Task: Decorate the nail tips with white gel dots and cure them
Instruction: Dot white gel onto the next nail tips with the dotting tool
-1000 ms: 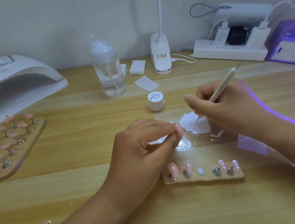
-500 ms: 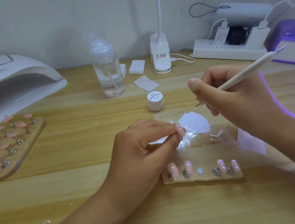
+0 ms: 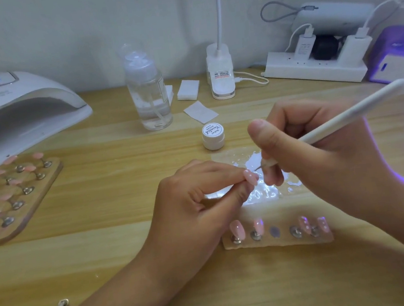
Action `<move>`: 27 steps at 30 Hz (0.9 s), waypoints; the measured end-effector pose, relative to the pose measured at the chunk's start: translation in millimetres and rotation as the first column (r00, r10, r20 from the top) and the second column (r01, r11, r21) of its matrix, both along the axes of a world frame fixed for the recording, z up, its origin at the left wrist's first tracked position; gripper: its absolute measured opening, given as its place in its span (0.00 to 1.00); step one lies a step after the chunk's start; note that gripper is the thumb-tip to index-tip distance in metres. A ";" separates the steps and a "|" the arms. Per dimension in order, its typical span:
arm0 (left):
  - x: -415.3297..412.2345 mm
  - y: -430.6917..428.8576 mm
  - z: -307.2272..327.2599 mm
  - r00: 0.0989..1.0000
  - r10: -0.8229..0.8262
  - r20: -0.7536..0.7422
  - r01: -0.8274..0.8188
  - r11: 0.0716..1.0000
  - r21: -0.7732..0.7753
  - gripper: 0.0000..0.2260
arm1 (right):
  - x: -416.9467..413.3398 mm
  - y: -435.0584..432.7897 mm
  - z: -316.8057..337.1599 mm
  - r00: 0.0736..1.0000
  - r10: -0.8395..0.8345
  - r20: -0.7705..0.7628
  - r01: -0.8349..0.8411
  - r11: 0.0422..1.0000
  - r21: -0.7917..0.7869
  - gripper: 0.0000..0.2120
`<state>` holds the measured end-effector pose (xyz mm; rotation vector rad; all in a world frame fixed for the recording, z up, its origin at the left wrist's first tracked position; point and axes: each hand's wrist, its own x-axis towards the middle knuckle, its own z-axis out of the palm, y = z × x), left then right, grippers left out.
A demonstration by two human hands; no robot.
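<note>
left hand (image 3: 196, 203) pinches the light, likely slippery nail tip (image 3: 250, 176) by one end while right hand (image 3: 322, 154) grips the dotting pen (image 3: 343, 119).

Left hand (image 3: 196, 203) pinches pink nail tip (image 3: 251, 177); right hand (image 3: 322, 154) holds dotting pen (image 3: 343, 116), point at tip.

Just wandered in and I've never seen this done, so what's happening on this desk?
A person is decorating false nails. The left hand pinches a pink nail tip, and the right hand holds a dotting pen with its fine point right at that tip. White gel lies on a clear sheet just behind. Four more tips sit on a holder strip in front, one slot bare. The curing lamp stands at the left.
</note>
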<state>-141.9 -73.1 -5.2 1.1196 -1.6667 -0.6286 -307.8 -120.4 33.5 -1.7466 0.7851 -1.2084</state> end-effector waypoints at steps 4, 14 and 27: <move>1.2 -0.4 -0.1 0.999 0.004 0.032 -0.004 1.000 -0.002 0.04 | 1.0 1.7 0.1 1.000 0.013 0.007 -0.013 1.000 0.016 0.16; 1.6 -1.6 -0.6 0.997 0.013 0.071 -0.010 0.999 -0.034 0.05 | 2.1 1.3 -2.6 1.000 0.021 -0.022 -0.021 1.000 0.024 0.16; 2.3 -0.9 -0.5 0.998 0.001 0.062 0.000 1.000 -0.019 0.05 | 1.0 -0.7 -5.8 0.999 0.036 -0.018 -0.036 0.999 0.026 0.16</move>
